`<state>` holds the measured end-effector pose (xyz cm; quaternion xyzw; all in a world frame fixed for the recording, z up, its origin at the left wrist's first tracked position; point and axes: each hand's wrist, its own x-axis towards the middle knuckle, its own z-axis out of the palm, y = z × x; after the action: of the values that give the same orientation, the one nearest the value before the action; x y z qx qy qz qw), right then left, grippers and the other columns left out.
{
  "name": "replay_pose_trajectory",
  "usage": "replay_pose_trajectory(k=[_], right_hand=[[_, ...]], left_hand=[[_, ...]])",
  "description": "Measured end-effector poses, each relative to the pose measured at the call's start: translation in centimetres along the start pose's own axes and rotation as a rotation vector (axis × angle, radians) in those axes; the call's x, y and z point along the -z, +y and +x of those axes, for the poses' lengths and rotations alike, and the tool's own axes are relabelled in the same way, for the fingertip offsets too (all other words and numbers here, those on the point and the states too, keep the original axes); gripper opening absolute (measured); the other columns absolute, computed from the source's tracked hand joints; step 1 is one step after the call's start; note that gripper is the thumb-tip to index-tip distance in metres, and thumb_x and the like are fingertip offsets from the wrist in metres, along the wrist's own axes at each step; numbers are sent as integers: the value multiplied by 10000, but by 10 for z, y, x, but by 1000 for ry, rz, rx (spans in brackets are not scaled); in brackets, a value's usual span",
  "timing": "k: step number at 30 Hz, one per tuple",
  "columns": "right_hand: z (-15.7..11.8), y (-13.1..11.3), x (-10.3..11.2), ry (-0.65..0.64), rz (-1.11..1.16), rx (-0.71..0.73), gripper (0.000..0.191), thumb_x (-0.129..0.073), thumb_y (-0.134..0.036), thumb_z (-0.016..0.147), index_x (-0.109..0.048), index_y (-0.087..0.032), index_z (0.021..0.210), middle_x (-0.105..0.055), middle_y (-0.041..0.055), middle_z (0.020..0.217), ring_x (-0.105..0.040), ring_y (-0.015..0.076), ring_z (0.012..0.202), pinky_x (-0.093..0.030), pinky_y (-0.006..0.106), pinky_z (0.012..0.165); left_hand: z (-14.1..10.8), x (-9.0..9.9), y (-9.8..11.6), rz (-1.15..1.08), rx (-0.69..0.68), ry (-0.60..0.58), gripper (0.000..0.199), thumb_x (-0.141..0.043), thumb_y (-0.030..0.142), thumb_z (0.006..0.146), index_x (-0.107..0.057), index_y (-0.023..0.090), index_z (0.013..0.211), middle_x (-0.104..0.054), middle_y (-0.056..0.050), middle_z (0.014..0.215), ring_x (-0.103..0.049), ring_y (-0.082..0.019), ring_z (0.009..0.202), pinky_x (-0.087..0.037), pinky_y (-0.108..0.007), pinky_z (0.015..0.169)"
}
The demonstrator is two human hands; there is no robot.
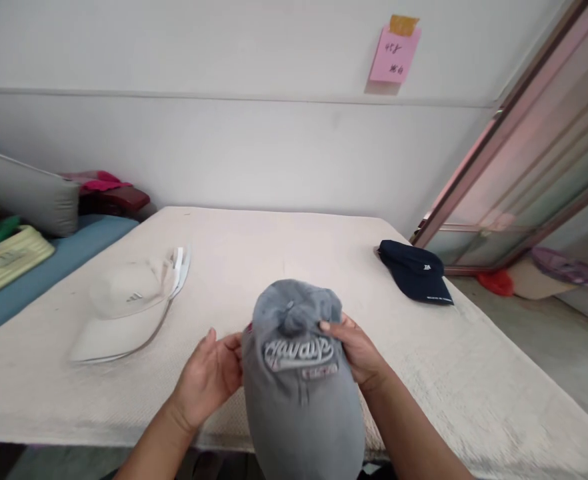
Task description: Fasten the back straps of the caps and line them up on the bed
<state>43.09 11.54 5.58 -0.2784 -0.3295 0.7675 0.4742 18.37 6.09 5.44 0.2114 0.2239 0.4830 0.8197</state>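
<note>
There are three caps, two hands, one table and one pink note.

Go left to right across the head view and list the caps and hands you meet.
Off-white fabric cap with a curved brim, bare left hand, grey fabric cap with raised white lettering, bare right hand at that cap's right side, navy-blue fabric cap with small white markings.

Soft light casts a faint shadow below the pink note; edges look stretched.
</note>
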Motion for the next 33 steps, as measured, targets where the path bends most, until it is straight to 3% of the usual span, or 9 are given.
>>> replay_pose_trajectory(k=[6, 8, 11, 15, 19, 23, 27, 30, 33], right_hand=[[-9, 14, 0, -398, -218, -252, 387, -802, -245, 655, -680, -159, 1011, -712, 46, 882, -660, 178, 806, -498, 320, 812], [-8, 10, 2, -433, -169, -220, 418, -764, -366, 705, -671, -148, 1050, -698, 83, 969, -647, 205, 877, -479, 352, 859], [-3, 5, 1, -341, -37, -105, 395, -623, -466, 822, -668, -148, 1052, -679, 109, 1020, -637, 208, 896, -479, 342, 840], [4, 2, -4, -267, 27, -49, 262, -640, -296, 814, -665, -153, 1032, -679, 87, 957, -634, 174, 815, -476, 296, 790], [-1, 3, -9, -253, 102, -36, 284, -706, -182, 695, -667, -180, 976, -671, 36, 852, -615, 139, 707, -474, 250, 695], [-9, 0, -12, -315, 134, -86, 325, -758, -200, 639, -678, -166, 952, -657, 22, 809, -603, 120, 671, -462, 220, 647], [-7, -2, -11, -247, -4, -140, 291, -682, -304, 774, -669, -141, 1015, -664, 78, 937, -621, 156, 804, -466, 266, 740], [0, -1, -9, -130, -119, -100, 125, -670, -197, 762, -668, -155, 879, -657, 43, 822, -606, 137, 725, -454, 260, 701], [5, -1, -5, -95, -96, 2, 102, -655, -99, 687, -634, -161, 765, -639, 27, 760, -589, 133, 687, -443, 255, 670]], left_hand=[[16, 7, 6, 40, -193, 476, 144, -659, 139, 712, -708, 153, 847, -752, -53, 769, -695, -251, 847, -509, -359, 843], [13, 4, 6, 82, -224, 449, 197, -689, 104, 660, -715, 163, 846, -757, -45, 790, -696, -253, 858, -513, -353, 844], [5, 1, 7, 136, -159, 334, 283, -734, 98, 597, -729, 179, 868, -759, -42, 816, -697, -265, 860, -517, -355, 838], [0, 0, 7, 168, -62, 275, 269, -769, 209, 598, -739, 175, 863, -756, -63, 827, -687, -298, 877, -520, -379, 826], [-3, 0, 9, 173, -80, 249, 274, -732, 369, 675, -734, 194, 886, -747, -69, 813, -682, -289, 866, -522, -367, 795], [-1, -6, 13, 209, -96, 266, 254, -748, 246, 614, -724, 195, 861, -729, -49, 739, -683, -253, 752, -521, -327, 702], [14, -12, 4, 327, -11, 340, 337, -661, 63, 570, -701, 170, 886, -704, -25, 685, -641, -185, 602, -484, -274, 593], [26, -13, -10, 392, -17, 410, 413, -562, 12, 552, -693, 162, 914, -688, -10, 669, -613, -166, 578, -468, -269, 592], [31, -13, -20, 400, -37, 381, 435, -530, 15, 558, -698, 144, 937, -687, -19, 684, -623, -185, 631, -471, -287, 632]])
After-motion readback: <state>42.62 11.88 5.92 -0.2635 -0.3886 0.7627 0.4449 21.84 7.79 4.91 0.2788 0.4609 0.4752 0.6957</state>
